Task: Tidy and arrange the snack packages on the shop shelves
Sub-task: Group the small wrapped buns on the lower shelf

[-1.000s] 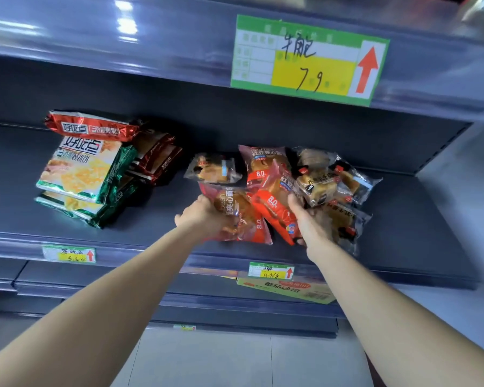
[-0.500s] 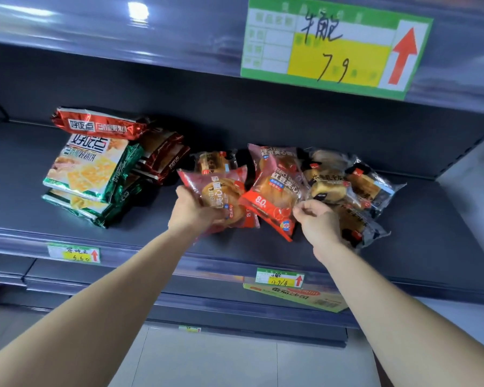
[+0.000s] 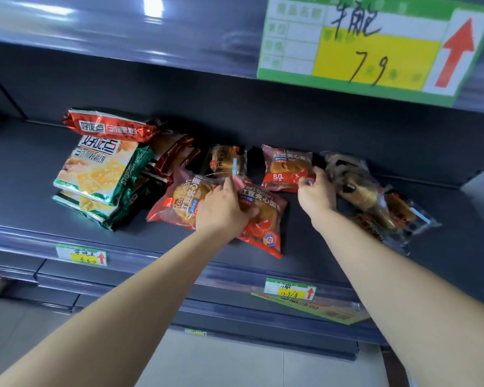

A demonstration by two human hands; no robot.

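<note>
Two red bean bread packs lie side by side on the dark shelf (image 3: pixel 333 255): a left pack (image 3: pixel 176 201) and a right pack (image 3: pixel 266 224). My left hand (image 3: pixel 224 210) rests across both, fingers curled over where they meet. Farther back lies a third red bean pack (image 3: pixel 284 167), and my right hand (image 3: pixel 316 192) pinches its lower right corner. A clear-wrapped bread pack (image 3: pixel 225 160) stands behind my left hand. Several clear-wrapped pastry packs (image 3: pixel 375 196) are piled to the right of my right hand.
A stack of green cracker bags (image 3: pixel 95 174) topped by a red bag (image 3: pixel 106 125) sits at the left, dark red packs (image 3: pixel 171 152) beside it. A big price sign (image 3: pixel 375 46) hangs on the shelf above. Small price tags (image 3: pixel 81 255) (image 3: pixel 289 291) line the shelf front.
The two front red packs went from tilted up in my hands to lying flat. My right hand let go of one and reached back to the rear red pack.
</note>
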